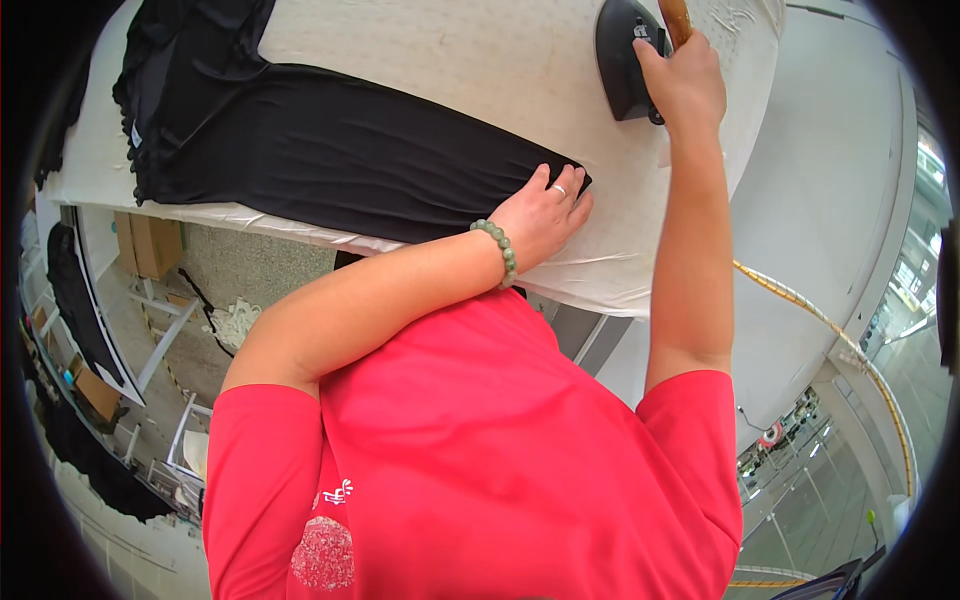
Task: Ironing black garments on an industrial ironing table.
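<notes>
A pair of black trousers point(330, 140) lies on the white cloth-covered ironing table point(430, 45), one leg stretched toward the right. On the hem end of that leg rests my left hand point(548, 215), fingers spread and flat; it wears a ring and a green bead bracelet. At the upper right, my right hand point(688, 80) is wrapped round the brown handle of a dark iron point(622, 65). The iron sits on the white cover, apart from the fabric and to the right of the hem. The far part of the trousers runs out of view at the top.
A yellow-and-white cord point(825, 320) curves down at the right, beside a pale grey surface point(810, 150). Below the table's left edge stand a cardboard box point(152, 243) and a white frame point(165, 325). More black fabric point(85, 300) hangs at the far left.
</notes>
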Tool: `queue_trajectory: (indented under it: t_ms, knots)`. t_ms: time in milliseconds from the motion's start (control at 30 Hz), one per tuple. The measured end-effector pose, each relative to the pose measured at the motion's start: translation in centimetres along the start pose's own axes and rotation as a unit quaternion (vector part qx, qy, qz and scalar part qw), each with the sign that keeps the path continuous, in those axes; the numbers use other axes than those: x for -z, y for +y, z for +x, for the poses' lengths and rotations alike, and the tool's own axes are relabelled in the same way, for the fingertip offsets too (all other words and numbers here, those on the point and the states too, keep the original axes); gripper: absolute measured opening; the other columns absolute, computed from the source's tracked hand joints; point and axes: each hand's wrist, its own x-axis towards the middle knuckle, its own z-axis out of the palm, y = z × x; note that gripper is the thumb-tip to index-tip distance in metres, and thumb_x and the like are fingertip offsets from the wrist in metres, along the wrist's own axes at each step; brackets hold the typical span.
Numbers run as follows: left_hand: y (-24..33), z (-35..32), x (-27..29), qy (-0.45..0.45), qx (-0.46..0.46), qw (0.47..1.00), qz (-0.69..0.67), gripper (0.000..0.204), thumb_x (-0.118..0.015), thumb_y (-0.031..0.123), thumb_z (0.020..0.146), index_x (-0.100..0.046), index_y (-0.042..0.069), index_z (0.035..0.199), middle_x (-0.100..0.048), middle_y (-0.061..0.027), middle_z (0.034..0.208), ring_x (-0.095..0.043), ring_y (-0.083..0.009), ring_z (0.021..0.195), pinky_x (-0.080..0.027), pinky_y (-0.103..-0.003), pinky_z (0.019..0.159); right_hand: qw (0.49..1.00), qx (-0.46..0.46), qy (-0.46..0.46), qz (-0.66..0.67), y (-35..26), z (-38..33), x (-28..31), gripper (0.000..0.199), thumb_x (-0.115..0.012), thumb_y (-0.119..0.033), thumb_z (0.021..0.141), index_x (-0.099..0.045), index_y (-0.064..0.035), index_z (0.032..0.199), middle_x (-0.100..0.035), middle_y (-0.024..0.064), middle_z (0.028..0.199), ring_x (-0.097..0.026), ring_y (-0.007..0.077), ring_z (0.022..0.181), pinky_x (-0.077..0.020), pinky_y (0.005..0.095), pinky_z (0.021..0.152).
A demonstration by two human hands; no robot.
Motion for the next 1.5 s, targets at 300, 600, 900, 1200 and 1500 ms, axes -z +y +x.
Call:
queue_trajectory:
  t_ms: [300, 600, 900, 1200, 1500]
  knots:
    - [-0.2, 0.3, 0.0, 0.004, 0.004, 1.0, 0.015, 0.053, -0.053, 0.021, 0.098, -0.051, 0.003, 0.147, -0.052, -0.024, 0.153, -0.051, -0.0307, 0.139, -0.045, -0.035, 0.09, 0.956, 0.179, -0.213, 0.09, -5.6, -2.5, -0.2, 0.051, -0.071, -0.041, 0.091, -0.068, -0.0063, 0.128, -0.076, 0.0173, 0.09, -0.074, 0.0341, 0.086, -0.0566, 0.0443, 0.081]
    - [0.3, -0.4, -0.2, -0.009, -0.005, 0.999, 0.03, 0.051, -0.052, 0.021, 0.099, -0.053, 0.003, 0.146, -0.054, -0.0249, 0.151, -0.052, -0.0304, 0.138, -0.044, -0.034, 0.084, 0.88, 0.415, -0.227, 0.032, -3.6, -6.6, 0.6, 0.058, -0.072, -0.021, 0.084, -0.057, -0.0075, 0.139, -0.074, 0.0203, 0.093, -0.07, 0.0413, 0.089, -0.0545, 0.0516, 0.078]
    - [-6.0, -5.2, 1.1, 0.124, -0.103, 0.984, -0.08, 0.033, -0.059, 0.017, 0.092, -0.065, 0.008, 0.123, -0.068, -0.0131, 0.125, -0.066, -0.0211, 0.111, -0.052, -0.034, 0.075, 0.871, 0.427, -0.239, -0.044, -3.5, -7.4, 0.2, 0.045, -0.07, -0.016, 0.083, -0.061, -0.0024, 0.125, -0.073, 0.0183, 0.082, -0.071, 0.0384, 0.079, -0.0563, 0.05, 0.071]
    - [-34.4, -19.3, 7.1, -0.046, 0.2, 0.976, -0.075, 0.024, -0.072, 0.028, 0.095, -0.061, 0.007, 0.098, -0.058, -0.0088, 0.096, -0.065, -0.0322, 0.086, -0.053, -0.043, 0.076, 0.888, 0.404, -0.218, -0.017, -6.5, -8.9, 0.3, 0.039, -0.072, -0.019, 0.084, -0.062, -0.0013, 0.118, -0.073, 0.0167, 0.081, -0.073, 0.0366, 0.078, -0.0574, 0.0478, 0.07]
    - [-35.1, -14.0, 9.0, -0.069, 0.183, 0.973, -0.124, 0.021, -0.077, 0.02, 0.091, -0.065, 0.006, 0.1, -0.058, -0.0073, 0.098, -0.062, -0.0259, 0.092, -0.051, -0.038, 0.079, 0.901, 0.382, -0.208, -0.006, -9.2, -8.9, 1.6, 0.026, -0.072, -0.02, 0.085, -0.06, -0.0014, 0.101, -0.072, 0.0164, 0.076, -0.073, 0.0369, 0.075, -0.0577, 0.0475, 0.069]
